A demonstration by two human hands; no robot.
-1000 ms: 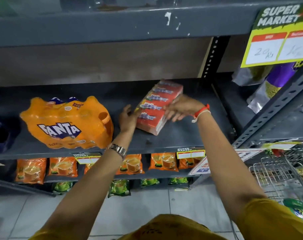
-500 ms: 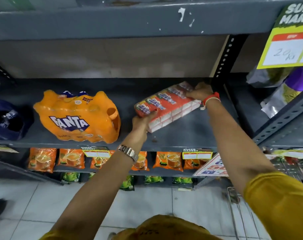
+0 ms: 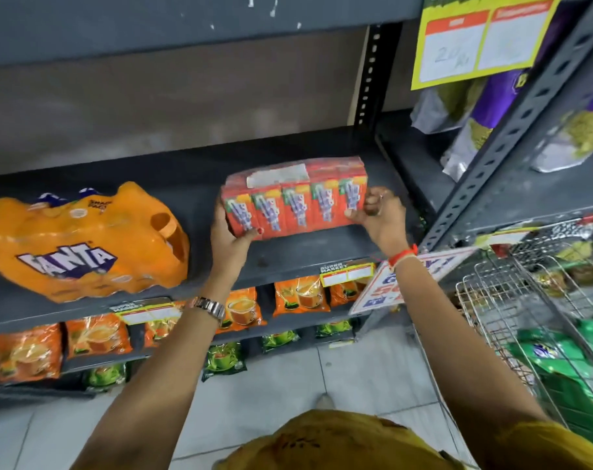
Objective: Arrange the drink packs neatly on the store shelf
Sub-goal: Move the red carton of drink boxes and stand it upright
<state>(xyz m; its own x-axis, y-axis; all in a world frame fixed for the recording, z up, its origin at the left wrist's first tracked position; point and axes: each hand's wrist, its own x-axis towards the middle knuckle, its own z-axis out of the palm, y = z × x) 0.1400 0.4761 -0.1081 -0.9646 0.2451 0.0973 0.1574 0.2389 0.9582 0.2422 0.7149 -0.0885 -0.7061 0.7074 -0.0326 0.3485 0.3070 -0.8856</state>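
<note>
As it stands face-out on the grey shelf [image 3: 193,184], at 3 o'clock of the Fanta pack [image 3: 85,242]: red carton multipack [image 3: 295,201], shrink-wrapped, likely stiff, moderately heavy, film slippery. Left hand [image 3: 229,237] and right hand [image 3: 381,215] clamp opposite ends; best hold there.
</note>
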